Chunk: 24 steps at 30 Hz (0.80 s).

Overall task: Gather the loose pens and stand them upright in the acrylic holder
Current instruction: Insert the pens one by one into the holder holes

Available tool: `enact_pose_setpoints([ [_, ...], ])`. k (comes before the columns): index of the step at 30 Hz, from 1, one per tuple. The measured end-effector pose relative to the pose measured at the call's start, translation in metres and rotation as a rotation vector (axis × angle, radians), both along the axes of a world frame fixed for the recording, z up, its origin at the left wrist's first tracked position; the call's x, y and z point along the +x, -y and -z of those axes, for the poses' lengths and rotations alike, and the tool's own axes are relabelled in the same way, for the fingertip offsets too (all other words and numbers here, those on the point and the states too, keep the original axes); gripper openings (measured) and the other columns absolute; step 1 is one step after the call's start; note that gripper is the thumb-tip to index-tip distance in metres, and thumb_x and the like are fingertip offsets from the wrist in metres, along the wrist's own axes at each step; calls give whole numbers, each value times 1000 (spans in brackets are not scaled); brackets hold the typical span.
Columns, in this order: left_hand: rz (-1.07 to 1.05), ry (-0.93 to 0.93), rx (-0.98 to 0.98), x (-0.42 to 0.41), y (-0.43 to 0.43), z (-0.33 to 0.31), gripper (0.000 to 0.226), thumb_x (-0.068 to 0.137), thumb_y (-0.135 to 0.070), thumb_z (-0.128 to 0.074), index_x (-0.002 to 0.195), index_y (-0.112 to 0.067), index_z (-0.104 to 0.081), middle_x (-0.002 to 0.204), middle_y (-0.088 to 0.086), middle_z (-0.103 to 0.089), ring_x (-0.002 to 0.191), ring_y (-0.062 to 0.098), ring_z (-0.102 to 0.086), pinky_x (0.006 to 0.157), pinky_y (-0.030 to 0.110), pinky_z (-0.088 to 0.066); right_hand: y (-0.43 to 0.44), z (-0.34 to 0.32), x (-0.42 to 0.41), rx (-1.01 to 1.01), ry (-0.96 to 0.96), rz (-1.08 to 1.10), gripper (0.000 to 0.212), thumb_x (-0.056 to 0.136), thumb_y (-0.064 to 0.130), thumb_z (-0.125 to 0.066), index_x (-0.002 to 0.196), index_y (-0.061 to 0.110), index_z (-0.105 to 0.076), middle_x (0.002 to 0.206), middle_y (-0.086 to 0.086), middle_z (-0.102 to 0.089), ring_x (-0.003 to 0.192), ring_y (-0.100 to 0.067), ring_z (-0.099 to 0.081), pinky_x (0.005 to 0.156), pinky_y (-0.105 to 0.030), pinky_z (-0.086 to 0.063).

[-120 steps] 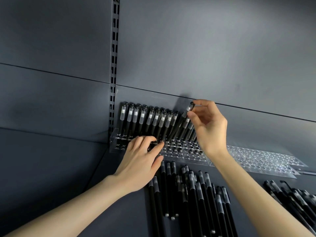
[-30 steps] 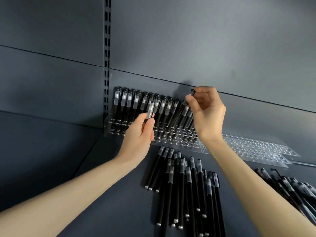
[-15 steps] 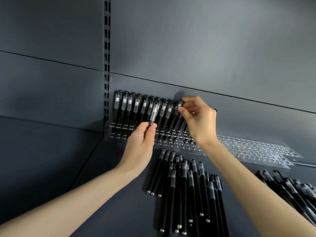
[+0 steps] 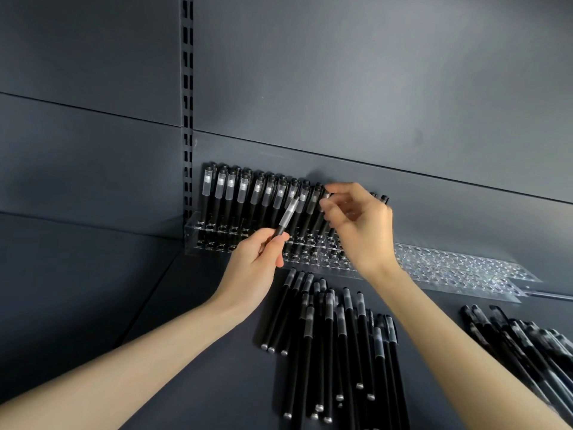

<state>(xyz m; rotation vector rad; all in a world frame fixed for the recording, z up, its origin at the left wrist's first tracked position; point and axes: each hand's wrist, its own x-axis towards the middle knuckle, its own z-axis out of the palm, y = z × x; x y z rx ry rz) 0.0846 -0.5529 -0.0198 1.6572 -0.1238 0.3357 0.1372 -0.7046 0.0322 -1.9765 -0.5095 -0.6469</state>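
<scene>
While the left hand pinches a loose pen, the right hand pinches a standing pen in the acrylic holder.

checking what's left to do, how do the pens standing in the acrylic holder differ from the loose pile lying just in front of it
The standing pens are upright in the acrylic holder, caps up; the loose pile lies flat on the shelf, caps pointing toward the holder. The standing pens form tidy rows; the loose pile is bunched, with pens overlapping. Both are black pens with frosted clear caps.
</scene>
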Motion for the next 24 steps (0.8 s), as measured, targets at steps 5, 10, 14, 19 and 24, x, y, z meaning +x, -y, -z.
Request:
enact_pose_setpoints([
  [5,159,-16,-82,-7,8,-2,21,99,-20,-44,105,-14,-63,65,0,-49,51,9,-35,48,23,-29,-1,1,-15,143,-249,-312,20,81,12,-71,98,19,-64,75,5,-72,77,-9,-69,78,-23,-55],
  [10,251,3,-9,-8,8,-1,24,102,-20,-37,111,-21,-59,66,-1,-56,51,16,-41,51,22,-39,3,5,-14,188,-276,-337,27,79,6,-71,101,14,-59,76,4,-73,76,-13,-69,81,-32,-56],
  [14,283,-9,33,-7,9,-1,26,102,-19,-36,117,-18,-58,66,0,-58,51,14,-46,52,22,-43,4,6,-14,214,-303,-353,32,76,5,-72,104,11,-58,75,1,-73,70,-15,-69,75,-29,-56],
  [19,101,61,304,0,0,4,30,100,-29,-39,119,-18,-59,97,-8,-65,88,1,-60,83,21,-49,12,-7,-10,233,-183,-261,30,77,2,-72,100,17,-61,69,7,-71,70,-10,-68,74,-24,-55],
  [24,-223,401,881,11,-10,19,48,95,-40,-31,123,-14,-60,117,0,-53,110,13,-40,97,32,-31,23,-22,-1,276,27,-64,29,80,4,-73,95,25,-61,72,4,-66,71,-15,-63,75,-30,-55],
])
